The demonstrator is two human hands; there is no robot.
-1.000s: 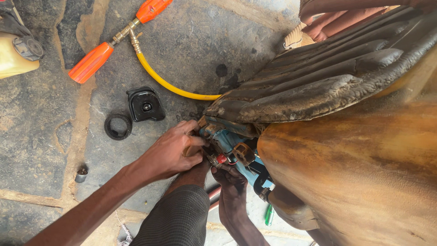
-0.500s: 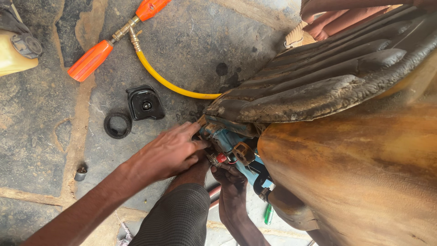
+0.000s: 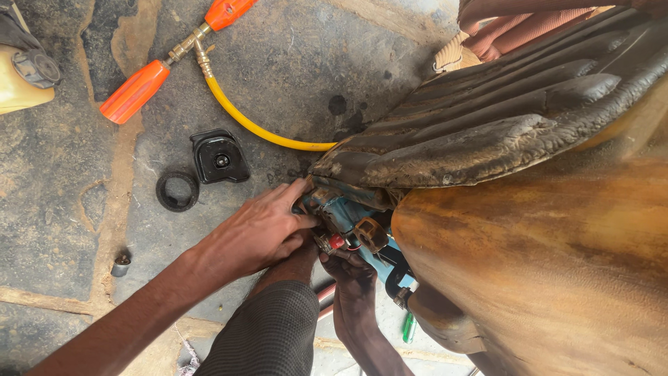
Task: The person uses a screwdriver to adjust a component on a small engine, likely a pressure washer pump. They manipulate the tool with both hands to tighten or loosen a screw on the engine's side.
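My left hand (image 3: 254, 235) lies over a blue metal part (image 3: 341, 212) of a motorbike, just below the worn black seat (image 3: 487, 132). Its fingers are stretched out and its thumb presses the part's side. My right hand (image 3: 351, 278), dark with grease, reaches up from below. Its fingers curl around the underside of the same blue part, beside a small red-capped fitting (image 3: 336, 241) and a brown connector (image 3: 371, 233). What the fingertips of either hand touch is hidden.
My knee in grey cloth (image 3: 268, 334) is between my arms. The rusty orange tank (image 3: 543, 271) fills the right. On the stone floor lie a black rubber mount (image 3: 219, 157), a black ring (image 3: 177, 191), a small socket (image 3: 121, 264), a yellow hose (image 3: 257, 129) with orange handles (image 3: 133, 92), and a yellow container (image 3: 21, 76).
My left hand's fingers have uncurled and stretched further up toward the seat edge. The right hand stays in place under the blue part.
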